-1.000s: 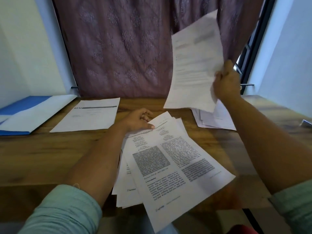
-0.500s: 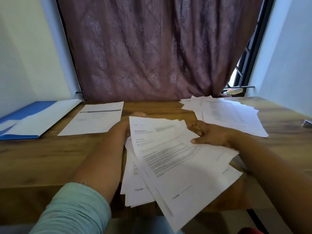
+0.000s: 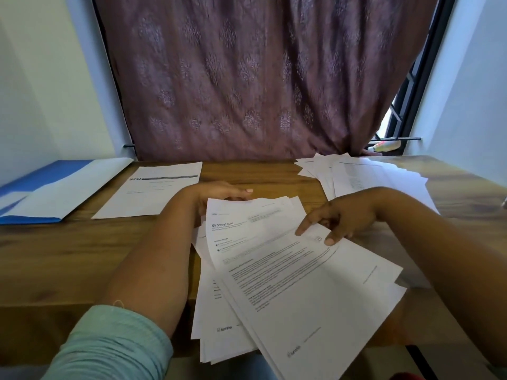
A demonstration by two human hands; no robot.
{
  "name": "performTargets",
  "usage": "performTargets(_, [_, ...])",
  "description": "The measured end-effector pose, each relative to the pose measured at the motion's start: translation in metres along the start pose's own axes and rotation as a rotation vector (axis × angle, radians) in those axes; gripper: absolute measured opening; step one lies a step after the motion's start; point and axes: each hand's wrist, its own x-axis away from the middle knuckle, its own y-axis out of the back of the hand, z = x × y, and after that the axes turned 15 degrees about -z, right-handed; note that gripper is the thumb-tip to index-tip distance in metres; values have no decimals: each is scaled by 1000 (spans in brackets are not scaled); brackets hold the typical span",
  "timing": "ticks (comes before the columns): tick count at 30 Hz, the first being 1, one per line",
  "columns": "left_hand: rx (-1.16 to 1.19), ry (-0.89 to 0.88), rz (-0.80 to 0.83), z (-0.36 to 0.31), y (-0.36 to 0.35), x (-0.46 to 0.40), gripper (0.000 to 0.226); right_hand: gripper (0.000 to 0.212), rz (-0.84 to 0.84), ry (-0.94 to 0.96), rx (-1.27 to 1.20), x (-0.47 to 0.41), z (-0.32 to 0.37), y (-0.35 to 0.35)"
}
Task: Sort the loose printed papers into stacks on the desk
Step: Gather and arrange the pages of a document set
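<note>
Lying at the far left of the wooden counter (image 3: 82, 242) is a blue-and-white folder (image 3: 55, 193), with a single printed sheet (image 3: 153, 193) just right of it, both left of the fanned pile of papers (image 3: 288, 283) in the middle. At the pile's upper left corner the left hand (image 3: 219, 192) reaches behind the top edge, its fingers mostly straight, though whether it grips a sheet I cannot tell. At the pile's right, the right hand (image 3: 343, 218) presses extended fingertips (image 3: 327, 241) on the top page, and a second loose stack (image 3: 370, 179) lies beyond it, right of the pile.
</note>
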Motion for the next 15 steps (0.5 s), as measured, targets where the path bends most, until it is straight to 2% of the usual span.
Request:
performTargets(2, [56, -9, -15, 1, 0, -6, 50, 52, 76, 47, -23, -4, 0, 9])
performTargets(4, [16, -11, -2, -1, -1, -11, 57, 51, 113, 62, -16, -12, 0, 12])
performTargets(8, [-300, -99, -23, -4, -9, -12, 35, 45, 228, -77, -118, -12, 7, 24])
performTargets(9, [-330, -123, -44, -5, -12, -11, 32, 43, 172, -129, -154, -13, 8, 27])
performTargets(10, [-345, -148, -56, -5, -14, -10, 30, 42, 16, -152, -140, -18, 6, 28])
performTargets(13, [-347, -214, -27, -4, -17, -9, 29, 36, -682, -168, 47, -51, -3, 17])
performTargets(14, [-332, -215, -12, -4, -17, -9, 28, 33, -807, -179, 10, -63, -7, 9])
performTargets(15, [-316, -214, 5, -3, -17, -9, 27, 30, -852, -193, -86, -74, -9, 3])
